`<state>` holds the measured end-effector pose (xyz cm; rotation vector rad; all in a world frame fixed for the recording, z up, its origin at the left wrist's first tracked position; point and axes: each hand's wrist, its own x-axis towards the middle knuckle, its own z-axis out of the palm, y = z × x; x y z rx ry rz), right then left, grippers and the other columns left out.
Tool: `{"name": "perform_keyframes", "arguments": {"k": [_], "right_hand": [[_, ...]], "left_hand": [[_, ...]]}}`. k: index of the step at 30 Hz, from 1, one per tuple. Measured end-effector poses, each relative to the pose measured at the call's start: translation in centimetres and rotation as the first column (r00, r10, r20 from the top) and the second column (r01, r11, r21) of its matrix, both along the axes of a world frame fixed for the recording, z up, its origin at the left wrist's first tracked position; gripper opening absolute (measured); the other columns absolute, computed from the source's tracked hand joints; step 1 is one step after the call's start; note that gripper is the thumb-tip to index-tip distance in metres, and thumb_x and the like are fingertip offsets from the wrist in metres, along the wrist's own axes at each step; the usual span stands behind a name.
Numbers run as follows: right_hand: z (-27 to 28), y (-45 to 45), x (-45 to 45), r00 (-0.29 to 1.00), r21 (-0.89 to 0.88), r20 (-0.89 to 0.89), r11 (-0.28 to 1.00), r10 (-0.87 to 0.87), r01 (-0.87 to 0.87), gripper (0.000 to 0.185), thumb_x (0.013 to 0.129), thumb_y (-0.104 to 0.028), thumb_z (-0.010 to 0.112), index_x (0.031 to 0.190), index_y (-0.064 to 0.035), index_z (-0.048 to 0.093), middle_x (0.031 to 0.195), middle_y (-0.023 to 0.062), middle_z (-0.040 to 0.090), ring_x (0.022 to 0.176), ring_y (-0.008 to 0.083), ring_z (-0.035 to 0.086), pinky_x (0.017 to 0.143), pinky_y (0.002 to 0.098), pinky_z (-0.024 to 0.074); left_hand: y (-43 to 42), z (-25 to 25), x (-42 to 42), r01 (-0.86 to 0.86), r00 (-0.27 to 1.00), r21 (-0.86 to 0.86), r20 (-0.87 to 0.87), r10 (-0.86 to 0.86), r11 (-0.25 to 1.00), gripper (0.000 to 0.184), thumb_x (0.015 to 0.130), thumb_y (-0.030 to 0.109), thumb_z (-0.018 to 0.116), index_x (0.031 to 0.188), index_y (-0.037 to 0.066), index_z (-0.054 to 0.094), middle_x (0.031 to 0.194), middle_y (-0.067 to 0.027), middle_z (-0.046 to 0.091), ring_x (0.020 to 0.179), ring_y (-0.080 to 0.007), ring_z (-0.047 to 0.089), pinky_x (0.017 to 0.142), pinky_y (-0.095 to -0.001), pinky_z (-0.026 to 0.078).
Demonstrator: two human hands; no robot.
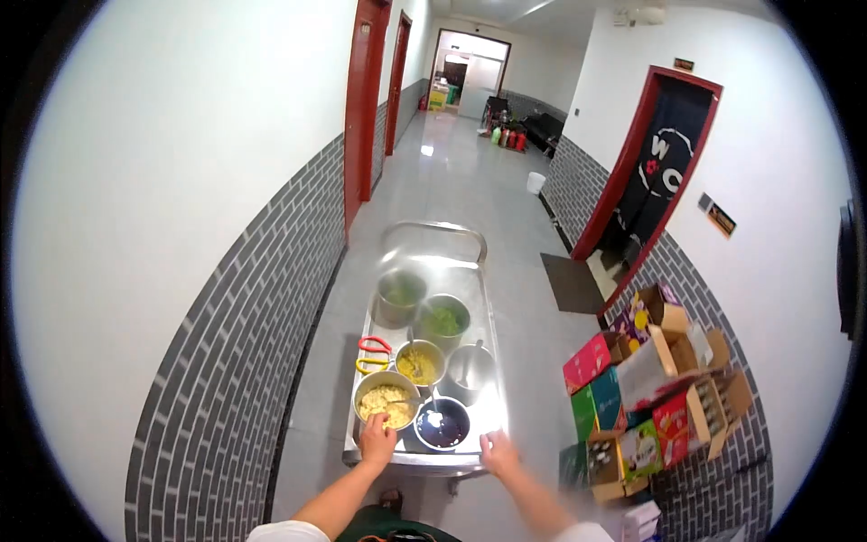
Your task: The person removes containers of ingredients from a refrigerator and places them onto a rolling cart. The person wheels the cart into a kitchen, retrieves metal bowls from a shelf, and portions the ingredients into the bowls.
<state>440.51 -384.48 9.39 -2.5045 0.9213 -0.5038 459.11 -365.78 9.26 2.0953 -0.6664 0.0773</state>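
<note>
- Left hand (377,440): fingers bent at the near rim of a pot of yellow food (360,417), seven o'clock on the metal cart (456,271); grip unclear.
- Right hand (498,453): fingers curled at the cart's near edge, five o'clock, perhaps holding it; blurred.
- Pot of dark liquid (468,435): six o'clock, between the hands.

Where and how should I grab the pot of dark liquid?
I'd grip the pot of dark liquid by its rim, bringing the right hand in from the right: bare cart top lies there, while a pot of yellow food crowds its left. Upright and open, it should stay level.
</note>
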Motion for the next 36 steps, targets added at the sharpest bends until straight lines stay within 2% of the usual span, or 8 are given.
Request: {"name": "perform_keyframes", "arguments": {"k": [2,8,12,18,23,28,31,36], "right_hand": [[1.7,-5.1,5.8,0.996,0.061,-0.093,0.998,-0.002,0.007,0.03,0.08,-0.035,0.043,0.085,-0.0078,0.056,0.088,0.0125,0.052,0.077,0.0318,0.053,0.069,0.0408,0.0428],[-0.4,-22.6,24.5,0.999,0.033,-0.014,0.999,0.032,-0.031,0.031,0.08,-0.035,0.043,0.085,-0.0067,0.056,0.087,0.0134,0.053,0.077,0.0328,0.054,0.069,0.0408,0.043],[4.6,-32.9,37.2,1.0,0.025,0.0,0.999,0.023,-0.023,0.028,0.081,-0.031,0.044,0.081,-0.0066,0.056,0.083,0.0133,0.054,0.071,0.033,0.054,0.065,0.0409,0.0433],[1.2,-50.2,56.9,0.992,-0.015,-0.121,1.0,0.022,-0.024,0.034,0.083,-0.035,0.039,0.085,-0.0048,0.054,0.085,0.0145,0.054,0.072,0.0343,0.054,0.066,0.0421,0.043],[-1.1,-64.2,72.1,0.999,-0.076,0.016,0.996,0.048,-0.047,0.035,0.083,-0.035,0.039,0.085,-0.0039,0.054,0.084,0.0156,0.054,0.072,0.0345,0.054,0.065,0.042,0.0426],[1.5,-78.1,87.5,0.999,-0.04,0.015,0.998,0.046,-0.046,0.037,0.083,-0.035,0.038,0.081,-0.0031,0.056,0.08,0.0165,0.054,0.071,0.035,0.054,0.064,0.042,0.0425],[1.4,-86.3,95.4,0.995,-0.032,-0.056,0.996,0.077,-0.079,0.035,0.083,-0.035,0.039,0.08,-0.004,0.055,0.081,0.0162,0.054,0.071,0.0348,0.054,0.064,0.0425,0.0424],[1.3,-98.3,112.2,0.999,-0.021,0.013,0.999,0.034,-0.034,0.034,0.083,-0.035,0.039,0.08,-0.0045,0.055,0.082,0.0154,0.054,0.071,0.0348,0.054,0.064,0.0424,0.0425]], "left_hand": [[-5.8,0.5,5.4,-0.022,1.0,0.02,-0.009,0.023,1.0,0.023,0.066,0.006,0.05,0.089,0.006,0.052,0.088,-0.011,0.052,0.078,-0.03,0.053,0.067,-0.037,0.044],[-22.5,0.9,24.3,-0.021,1.0,0.023,-0.01,0.021,1.0,0.023,0.066,0.006,0.052,0.088,0.006,0.052,0.089,-0.0108,0.052,0.079,-0.029,0.053,0.066,-0.0375,0.043],[-33.8,1.2,36.6,-0.082,0.995,0.02,0.054,0.08,0.996,0.022,0.066,0.009,0.054,0.088,0.006,0.052,0.083,-0.0104,0.054,0.077,-0.0288,0.054,0.065,-0.0374,0.043],[-50.5,0.5,55.6,-0.102,0.99,0.044,0.105,0.097,0.994,0.017,0.066,0.017,0.061,0.079,0.009,0.054,0.074,-0.0064,0.053,0.067,-0.0248,0.054,0.058,-0.0356,0.043],[-63.5,2.0,70.9,-0.089,0.988,-0.036,0.125,0.093,0.995,0.017,0.065,0.014,0.062,0.079,0.008,0.054,0.072,-0.0067,0.052,0.065,-0.0254,0.054,0.057,-0.0362,0.042],[-77.6,2.8,86.2,-0.04,0.996,-0.032,0.073,0.043,0.999,0.017,0.067,0.017,0.061,0.08,0.008,0.053,0.072,-0.0065,0.052,0.065,-0.0254,0.053,0.058,-0.0367,0.041],[-85.6,3.0,94.0,-0.079,0.996,0.087,0.038,0.076,0.993,0.018,0.068,0.019,0.061,0.08,0.009,0.053,0.071,-0.0056,0.051,0.065,-0.0235,0.053,0.057,-0.0357,0.041],[-98.1,1.9,111.0,-0.052,0.998,0.063,0.026,0.051,0.997,0.016,0.068,0.017,0.061,0.079,0.008,0.053,0.069,-0.005,0.051,0.059,-0.0219,0.051,0.054,-0.0348,0.039]]}}
